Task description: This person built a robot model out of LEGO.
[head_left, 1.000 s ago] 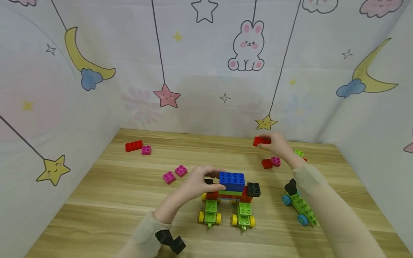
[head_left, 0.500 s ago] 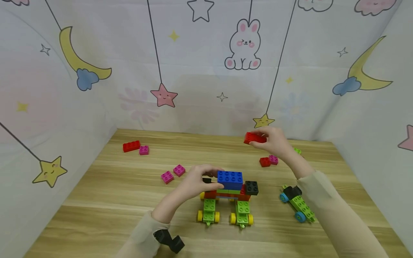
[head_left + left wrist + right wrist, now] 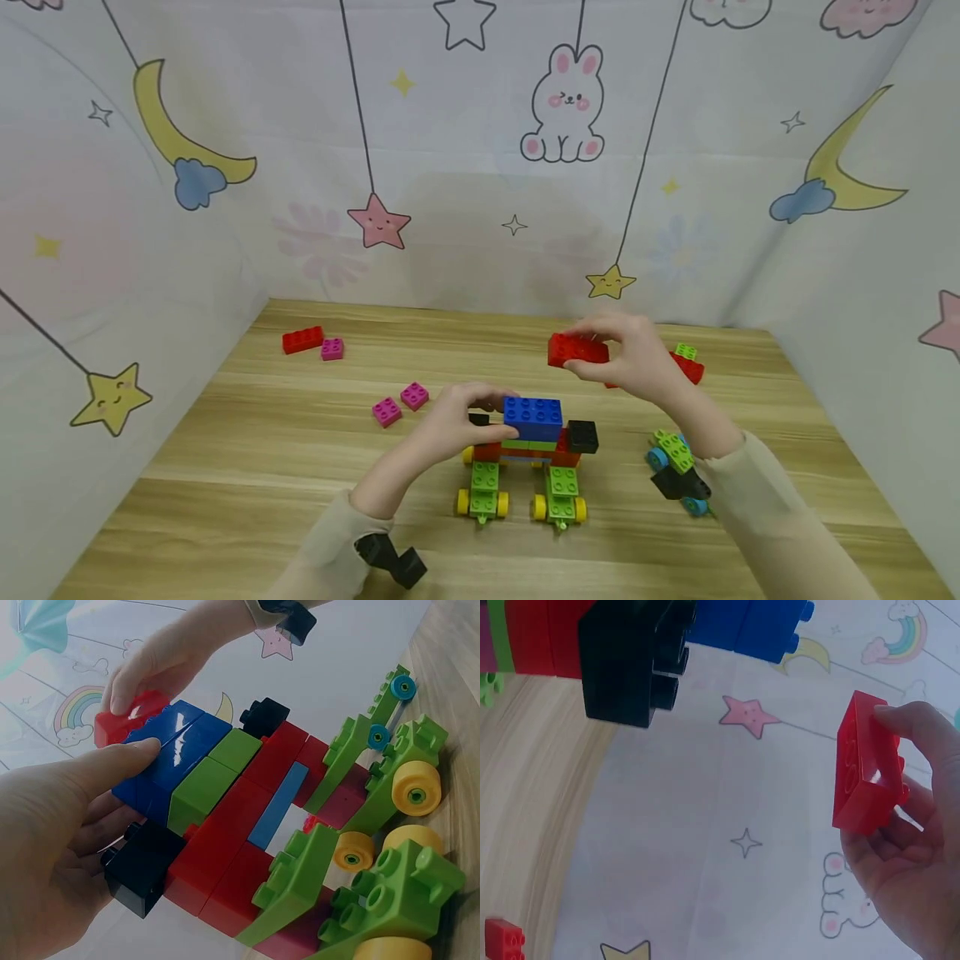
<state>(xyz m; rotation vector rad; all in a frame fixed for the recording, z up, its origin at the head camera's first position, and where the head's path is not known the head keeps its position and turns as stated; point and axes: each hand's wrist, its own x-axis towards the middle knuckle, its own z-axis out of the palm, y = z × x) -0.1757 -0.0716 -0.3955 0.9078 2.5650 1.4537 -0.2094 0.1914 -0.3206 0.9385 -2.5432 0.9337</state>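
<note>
A wood-grain tabletop (image 3: 247, 500) meets a pale cloth backdrop (image 3: 450, 275), printed with a seated rabbit (image 3: 567, 104) and a pink star (image 3: 378, 221). Far left, a long red brick (image 3: 303, 340) lies just beside a small pink brick (image 3: 332, 348); two more pink bricks (image 3: 387, 412) lie nearer. At right: green wheeled base (image 3: 672, 451), partly hidden
</note>
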